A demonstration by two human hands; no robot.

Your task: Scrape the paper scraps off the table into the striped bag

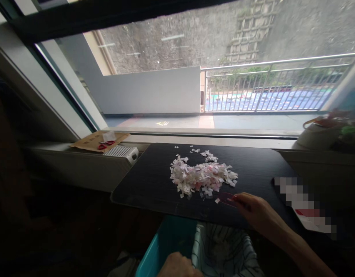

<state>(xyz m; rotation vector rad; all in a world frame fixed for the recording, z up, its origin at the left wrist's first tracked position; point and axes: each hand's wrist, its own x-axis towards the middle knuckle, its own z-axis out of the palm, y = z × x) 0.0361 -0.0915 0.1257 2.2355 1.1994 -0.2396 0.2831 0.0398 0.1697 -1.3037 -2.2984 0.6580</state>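
Note:
My right hand [254, 209] pinches a thin, see-through pinkish piece of plastic [227, 199] whose kind I cannot make out. It is held low over the black tabletop [142, 181], at the lower right edge of a pile of small white and pink paper scraps [199, 177]. One loose scrap lies by its tip. At the bottom edge my left hand [179, 265] looks closed, its fingers mostly hidden. It is in front of a teal bin [150, 256] and a bin lined with a white, dark-striped bag [196, 246], which holds some pale bits.
On the sill at left lie a brown envelope [85, 141], red-handled scissors [106, 144] and a small whitish box [109, 135]. A radiator [122, 152] adjoins the table. A partly blurred-out flat item [307, 211] lies at right, below a pale container [312, 134]. The window spans the back.

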